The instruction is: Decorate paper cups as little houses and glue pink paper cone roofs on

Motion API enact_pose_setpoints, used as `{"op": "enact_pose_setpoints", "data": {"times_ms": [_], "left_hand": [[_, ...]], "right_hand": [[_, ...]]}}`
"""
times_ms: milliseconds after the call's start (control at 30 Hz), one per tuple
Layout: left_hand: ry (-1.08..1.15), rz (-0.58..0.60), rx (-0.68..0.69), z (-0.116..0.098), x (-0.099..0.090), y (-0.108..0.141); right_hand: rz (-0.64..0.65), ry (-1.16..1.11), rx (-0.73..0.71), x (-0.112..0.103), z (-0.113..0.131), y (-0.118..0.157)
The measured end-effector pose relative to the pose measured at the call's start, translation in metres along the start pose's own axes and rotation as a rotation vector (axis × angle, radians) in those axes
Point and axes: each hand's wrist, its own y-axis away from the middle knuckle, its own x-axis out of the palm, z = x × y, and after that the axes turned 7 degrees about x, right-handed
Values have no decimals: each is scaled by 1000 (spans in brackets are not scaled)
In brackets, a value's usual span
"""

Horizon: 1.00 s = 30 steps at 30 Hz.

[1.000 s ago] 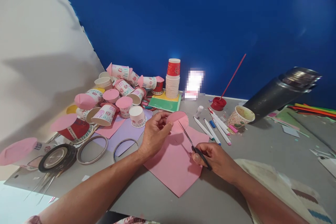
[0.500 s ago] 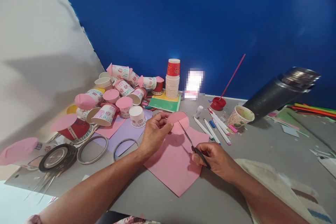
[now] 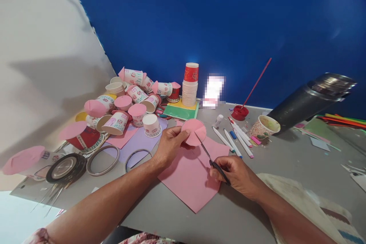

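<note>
My left hand (image 3: 170, 143) pinches the left edge of a round pink paper disc (image 3: 192, 127), thumb on top. In my right hand (image 3: 233, 173) are black-handled scissors (image 3: 217, 168), their blades pointing up and left so that the tips lie at the disc's middle. Below both hands a larger pink sheet (image 3: 191, 183) rests on the grey table. A lilac sheet (image 3: 135, 140) lies left of my left hand, and a white decorated cup (image 3: 151, 125) stands upside down on it.
Pink-topped cups (image 3: 116, 122) crowd the left, near tape rolls (image 3: 103, 160). A cup stack (image 3: 190, 87) stands at the back. Markers (image 3: 233, 143), a red pot (image 3: 239, 113), a patterned cup (image 3: 261, 127) and a dark flask (image 3: 303, 103) are on the right. A cloth (image 3: 297, 206) lies front right.
The view has shifted slightly. My left thumb now reaches further over the disc, and its fingers sit more beneath it. The scissors still meet the disc at its middle.
</note>
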Motion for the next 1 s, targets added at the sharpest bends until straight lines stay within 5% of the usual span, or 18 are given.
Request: {"op": "enact_pose_setpoints", "data": {"times_ms": [567,1000], "left_hand": [[130,85,-25,-1,-1,0],[311,138,-188,-6,0,-1]], "right_hand": [[-18,85,-15,-1,-8,-2],[-18,96,-21,1,-12,-2]]}}
